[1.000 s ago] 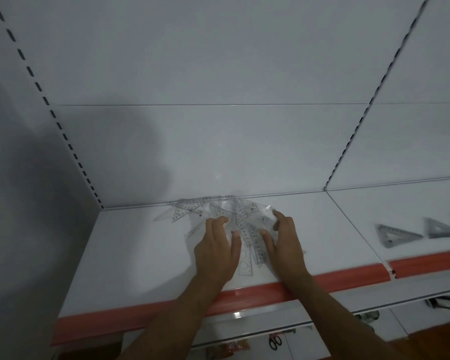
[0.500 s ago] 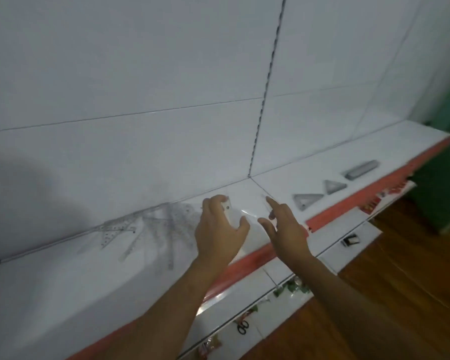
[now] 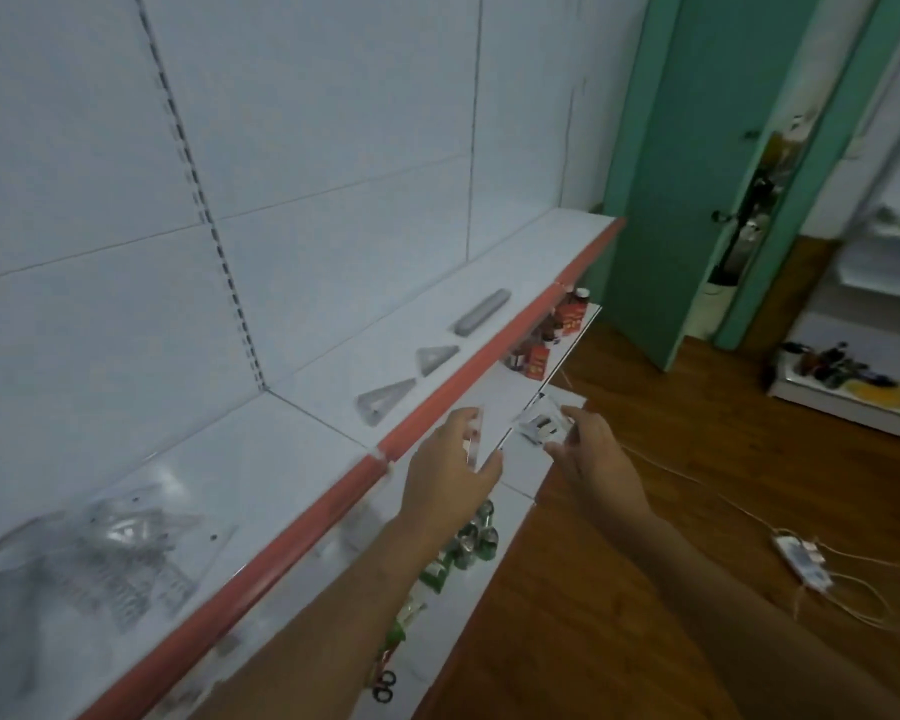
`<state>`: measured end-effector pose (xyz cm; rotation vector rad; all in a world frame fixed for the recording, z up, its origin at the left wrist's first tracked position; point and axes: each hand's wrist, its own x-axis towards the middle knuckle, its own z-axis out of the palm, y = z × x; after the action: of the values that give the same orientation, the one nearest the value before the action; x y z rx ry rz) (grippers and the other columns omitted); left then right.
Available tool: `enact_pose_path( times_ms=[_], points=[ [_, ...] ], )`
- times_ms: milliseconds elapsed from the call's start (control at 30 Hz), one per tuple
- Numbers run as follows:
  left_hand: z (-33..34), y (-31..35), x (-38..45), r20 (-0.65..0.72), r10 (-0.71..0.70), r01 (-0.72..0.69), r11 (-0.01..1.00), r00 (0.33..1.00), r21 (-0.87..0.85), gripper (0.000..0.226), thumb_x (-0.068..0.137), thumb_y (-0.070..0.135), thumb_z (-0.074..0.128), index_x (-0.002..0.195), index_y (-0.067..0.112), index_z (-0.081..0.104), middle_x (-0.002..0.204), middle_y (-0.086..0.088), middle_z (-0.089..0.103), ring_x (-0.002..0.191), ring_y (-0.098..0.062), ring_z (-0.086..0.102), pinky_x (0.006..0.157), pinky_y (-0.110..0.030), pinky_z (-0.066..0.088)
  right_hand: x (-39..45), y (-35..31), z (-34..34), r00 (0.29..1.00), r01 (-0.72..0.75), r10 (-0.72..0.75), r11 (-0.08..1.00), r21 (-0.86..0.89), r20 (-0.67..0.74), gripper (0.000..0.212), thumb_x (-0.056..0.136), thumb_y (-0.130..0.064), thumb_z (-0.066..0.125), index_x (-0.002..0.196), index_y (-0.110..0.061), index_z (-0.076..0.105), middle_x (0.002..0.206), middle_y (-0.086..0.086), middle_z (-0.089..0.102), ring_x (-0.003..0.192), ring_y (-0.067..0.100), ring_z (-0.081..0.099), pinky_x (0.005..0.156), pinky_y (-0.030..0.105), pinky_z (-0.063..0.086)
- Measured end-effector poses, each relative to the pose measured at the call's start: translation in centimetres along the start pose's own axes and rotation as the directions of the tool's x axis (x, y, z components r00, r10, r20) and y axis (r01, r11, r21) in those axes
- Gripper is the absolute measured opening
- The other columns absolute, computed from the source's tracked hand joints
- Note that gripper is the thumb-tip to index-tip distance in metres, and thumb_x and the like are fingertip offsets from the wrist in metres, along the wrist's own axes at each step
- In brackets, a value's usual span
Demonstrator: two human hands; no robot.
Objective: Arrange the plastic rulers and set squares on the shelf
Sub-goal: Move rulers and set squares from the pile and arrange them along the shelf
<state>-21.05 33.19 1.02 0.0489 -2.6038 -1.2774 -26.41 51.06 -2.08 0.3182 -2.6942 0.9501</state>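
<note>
1. The white metal shelf (image 3: 281,449) with the red plastic front strip (image 3: 427,407) runs along a white panelled wall. A green door (image 3: 697,148) and wooden floor (image 3: 645,511) lie to your right.
2. Your left hand (image 3: 450,472) pinches a clear plastic set square (image 3: 475,433), held off the shelf in front of the red strip. The piece is transparent and blurred, so its exact outline cannot be confirmed.
3. Your right hand (image 3: 596,454) hovers beside it with fingers loosely spread. Whether it touches the piece cannot be told.
4. The heap of clear plastic rulers and set squares (image 3: 105,558) lies on the shelf well to your left. Two grey triangular stacks (image 3: 385,400) and one grey bar-shaped stack (image 3: 481,311) sit further right.
5. Risk: a thin, smooth piece held at one edge may slip and drop to the floor.
6. Risk: a careless placement may scatter a sorted stack.
</note>
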Motion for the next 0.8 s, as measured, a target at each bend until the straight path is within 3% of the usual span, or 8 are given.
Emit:
enact_pose_path(
  times_ms=[133, 267, 400, 467, 600, 733, 800],
  points=[
    [5.8, 3.7, 3.0, 0.051, 0.009, -0.008, 1.000, 0.999, -0.021, 0.043, 0.095, 0.023, 0.057, 0.136, 0.023, 0.046, 0.130, 0.001, 0.058, 0.109, -0.016, 0.060, 0.094, -0.033, 0.053, 2.2, 5.7, -4.3, 0.999, -0.045, 0.046, 0.999, 0.010, -0.025, 0.049, 0.093, -0.041, 0.048, 0.137, -0.020, 0.040, 0.128, -0.001, 0.050, 0.104, 0.011, 0.055, 0.081, 0.027, 0.054],
    [10.7, 6.0, 5.6, 0.058, -0.050, 0.054, 0.996, 0.997, -0.075, 0.034, 0.099, 0.024, 0.049, 0.132, 0.020, 0.054, 0.123, -0.001, 0.063, 0.107, -0.017, 0.062, 0.093, -0.037, 0.054, 3.6, 10.2, -7.0, 0.996, -0.077, 0.077, 0.997, 0.003, -0.035, 0.045, 0.094, -0.032, 0.051, 0.136, -0.018, 0.042, 0.117, -0.002, 0.052, 0.089, 0.009, 0.055, 0.070, 0.022, 0.051],
    [14.4, 6.9, 7.6, 0.095, -0.071, 0.082, 0.989, 0.993, -0.121, 0.033, 0.099, 0.023, 0.049, 0.131, 0.020, 0.056, 0.113, -0.002, 0.067, 0.098, -0.013, 0.063, 0.085, -0.025, 0.054, 4.7, 13.6, -7.9, 0.996, -0.088, 0.087, 0.996, -0.022, -0.034, 0.045, 0.094, -0.031, 0.050, 0.137, -0.019, 0.042, 0.108, -0.005, 0.050, 0.081, 0.008, 0.053, 0.061, 0.016, 0.044],
    [16.0, 7.3, 8.9, 0.117, -0.067, 0.084, 0.985, 0.991, -0.149, 0.030, 0.098, 0.021, 0.052, 0.128, 0.021, 0.057, 0.112, -0.002, 0.068, 0.099, -0.015, 0.065, 0.085, -0.027, 0.055, 5.5, 15.0, -8.2, 0.996, -0.087, 0.086, 0.996, -0.024, -0.033, 0.045, 0.095, -0.033, 0.049, 0.137, -0.019, 0.041, 0.110, -0.004, 0.050, 0.083, 0.008, 0.053, 0.061, 0.015, 0.043],
    [18.9, 8.1, 11.9, 0.130, -0.068, 0.093, 0.977, 0.989, -0.190, 0.009, 0.096, 0.023, 0.055, 0.105, 0.021, 0.057, 0.100, -0.001, 0.070, 0.093, -0.014, 0.066, 0.077, -0.020, 0.053, 7.9, 17.4, -8.6, 0.996, -0.086, 0.084, 0.996, -0.039, -0.039, 0.045, 0.096, -0.036, 0.047, 0.137, -0.019, 0.040, 0.117, -0.002, 0.050, 0.087, 0.006, 0.052, 0.060, 0.012, 0.039],
    [21.2, 8.3, 15.9, 0.127, -0.036, 0.065, 0.971, 0.991, -0.231, 0.013, 0.095, 0.025, 0.058, 0.105, 0.021, 0.065, 0.095, 0.001, 0.072, 0.084, -0.011, 0.068, 0.078, -0.026, 0.057, 11.6, 19.3, -8.7, 0.994, -0.097, 0.094, 0.993, -0.072, -0.049, 0.045, 0.095, -0.035, 0.049, 0.137, -0.022, 0.040, 0.118, -0.004, 0.049, 0.085, 0.004, 0.052, 0.060, 0.013, 0.041],
    [22.0, 8.6, 18.2, 0.128, -0.052, 0.088, 0.954, 0.990, -0.285, 0.015, 0.093, 0.025, 0.061, 0.106, 0.020, 0.066, 0.093, 0.001, 0.072, 0.073, -0.010, 0.070, 0.070, -0.025, 0.059, 13.9, 20.2, -8.8, 0.994, -0.098, 0.093, 0.992, -0.084, -0.064, 0.045, 0.095, -0.036, 0.049, 0.137, -0.022, 0.040, 0.119, -0.004, 0.050, 0.086, 0.002, 0.050, 0.059, 0.011, 0.039]
  ],
)
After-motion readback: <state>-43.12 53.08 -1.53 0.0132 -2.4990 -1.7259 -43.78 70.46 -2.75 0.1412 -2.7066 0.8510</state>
